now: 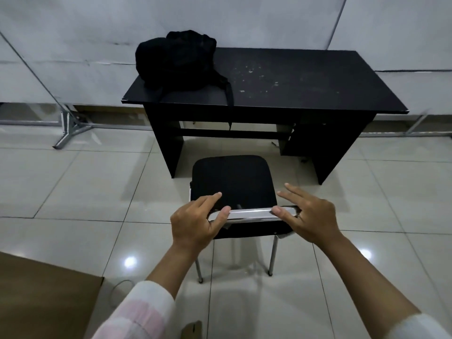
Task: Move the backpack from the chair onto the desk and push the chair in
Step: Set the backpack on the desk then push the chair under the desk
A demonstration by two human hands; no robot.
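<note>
The black backpack [176, 61] lies on the far left part of the black desk [305, 81], and one strap hangs over the desk's front edge. The chair [232, 179], black seat and chrome frame, stands on the floor in front of the desk's opening, its seat bare. My left hand [195, 223] is on the left end of the chrome top bar of the backrest, thumb pressed on the bar. My right hand [305, 216] rests on the bar's right end with its fingers stretched out over the seat.
Pale glossy floor tiles [73, 187] surround the chair. A white wall runs behind the desk, with metal frame legs [71, 128] at the left. A brown cardboard sheet [41, 299] lies at the bottom left.
</note>
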